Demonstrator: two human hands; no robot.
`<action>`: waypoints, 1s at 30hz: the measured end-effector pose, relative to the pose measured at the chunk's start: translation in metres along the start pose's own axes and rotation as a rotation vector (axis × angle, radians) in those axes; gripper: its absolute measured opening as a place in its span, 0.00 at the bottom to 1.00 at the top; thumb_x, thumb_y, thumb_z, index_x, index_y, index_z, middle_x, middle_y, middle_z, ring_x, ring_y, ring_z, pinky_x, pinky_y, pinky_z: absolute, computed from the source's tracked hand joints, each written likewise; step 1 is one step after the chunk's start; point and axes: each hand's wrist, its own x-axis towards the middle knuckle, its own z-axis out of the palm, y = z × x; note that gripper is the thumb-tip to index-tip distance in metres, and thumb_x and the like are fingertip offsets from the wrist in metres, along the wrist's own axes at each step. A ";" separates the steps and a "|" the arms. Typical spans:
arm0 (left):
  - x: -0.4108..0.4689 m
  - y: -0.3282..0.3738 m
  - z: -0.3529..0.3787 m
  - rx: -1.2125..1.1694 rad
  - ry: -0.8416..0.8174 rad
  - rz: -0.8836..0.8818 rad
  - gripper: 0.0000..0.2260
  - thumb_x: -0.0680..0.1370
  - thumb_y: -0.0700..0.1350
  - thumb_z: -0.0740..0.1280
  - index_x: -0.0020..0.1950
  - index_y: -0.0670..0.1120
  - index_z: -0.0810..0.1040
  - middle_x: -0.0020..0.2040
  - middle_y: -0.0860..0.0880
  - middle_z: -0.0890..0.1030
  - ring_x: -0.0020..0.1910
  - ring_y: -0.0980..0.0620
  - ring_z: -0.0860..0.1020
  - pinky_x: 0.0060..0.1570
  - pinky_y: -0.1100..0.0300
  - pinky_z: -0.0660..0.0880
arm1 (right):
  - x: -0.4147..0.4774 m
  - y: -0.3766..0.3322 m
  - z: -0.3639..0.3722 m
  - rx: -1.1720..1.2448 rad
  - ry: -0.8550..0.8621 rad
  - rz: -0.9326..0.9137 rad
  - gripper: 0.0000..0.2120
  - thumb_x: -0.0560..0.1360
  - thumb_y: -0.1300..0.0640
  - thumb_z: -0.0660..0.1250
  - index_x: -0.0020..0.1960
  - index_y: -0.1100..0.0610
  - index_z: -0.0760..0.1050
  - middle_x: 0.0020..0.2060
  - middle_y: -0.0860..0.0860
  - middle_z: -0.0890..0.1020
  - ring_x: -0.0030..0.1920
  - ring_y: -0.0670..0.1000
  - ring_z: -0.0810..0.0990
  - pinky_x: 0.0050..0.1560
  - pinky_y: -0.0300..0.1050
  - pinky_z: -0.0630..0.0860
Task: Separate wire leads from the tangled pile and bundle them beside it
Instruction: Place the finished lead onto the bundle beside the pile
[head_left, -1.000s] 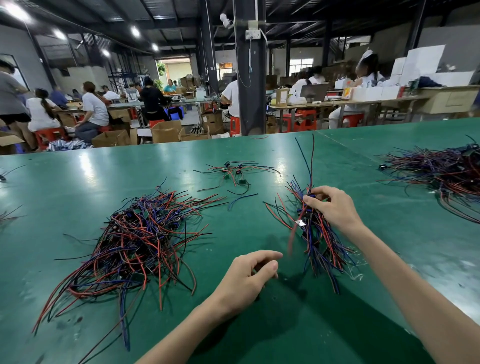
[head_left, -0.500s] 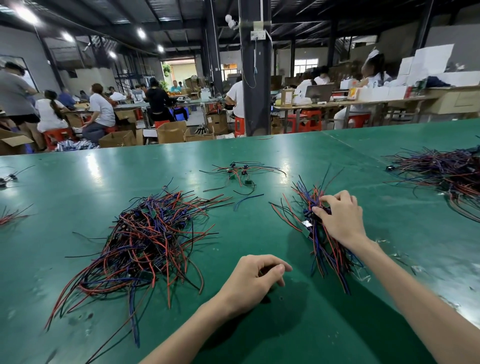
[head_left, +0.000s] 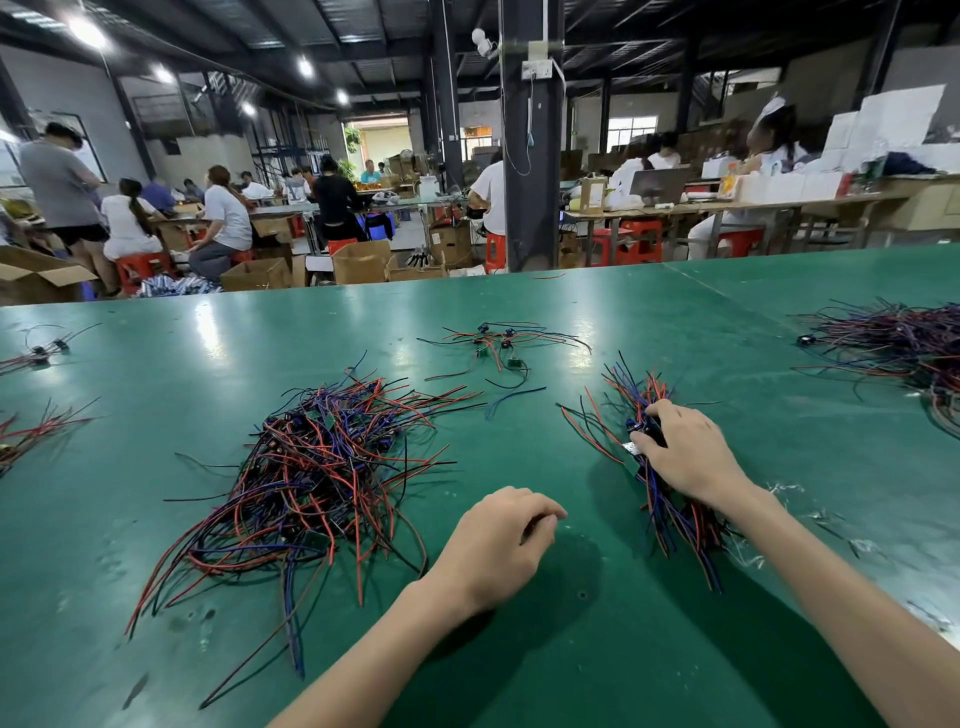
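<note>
**Q:** In the head view, how will the wire leads handle, and where should one take hold?

**A:** By their look they are light, thin and floppy. They bend easily, and their insulation is likely to catch on neighbouring leads. Pulling on a loose end would probably drag others along. A better hold is at the middle, where the small dark components and little circuit boards sit, lifting one lead clear of the rest.

**Q:** What do they look like, and where are they?

**A:** They are red, blue and black leads. The tangled pile (head_left: 322, 467) sprawls on the green table (head_left: 571, 649), left of centre, with strands fanning out in all directions. The bundle (head_left: 636, 389) lies well apart to its right, its leads running roughly parallel from far to near.

**Q:** And the hands?

**A:** The right hand (head_left: 685, 452) lies on the bundle's middle, fingers curled around the leads, gripping them. The left hand (head_left: 498, 540) rests on the table between pile and bundle. Its fingers are loosely curled, and nothing can be seen in it.

**Q:** Anything else nearby?

**A:** A few stray leads (head_left: 498, 343) lie farther back, and another heap of wires (head_left: 893, 343) sits at the right edge.
</note>
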 end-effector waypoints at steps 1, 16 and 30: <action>0.000 -0.001 -0.001 0.061 0.025 0.018 0.11 0.80 0.45 0.60 0.57 0.47 0.79 0.48 0.53 0.80 0.51 0.56 0.73 0.53 0.60 0.70 | 0.000 0.000 0.000 0.000 -0.013 0.002 0.20 0.79 0.48 0.60 0.66 0.58 0.68 0.64 0.56 0.75 0.67 0.55 0.69 0.70 0.50 0.57; 0.013 -0.067 -0.106 0.606 0.227 -0.815 0.13 0.78 0.43 0.60 0.60 0.41 0.75 0.59 0.39 0.74 0.59 0.41 0.71 0.56 0.49 0.72 | -0.059 -0.089 0.035 -0.066 -0.028 -0.447 0.16 0.78 0.50 0.57 0.64 0.50 0.71 0.59 0.46 0.75 0.63 0.49 0.69 0.66 0.46 0.57; 0.007 -0.080 -0.101 0.595 0.656 -0.732 0.11 0.75 0.50 0.67 0.51 0.45 0.82 0.55 0.42 0.76 0.58 0.40 0.66 0.55 0.49 0.63 | -0.066 -0.096 0.029 -0.153 -0.023 -0.372 0.16 0.69 0.65 0.56 0.56 0.57 0.70 0.51 0.54 0.69 0.51 0.55 0.69 0.52 0.47 0.66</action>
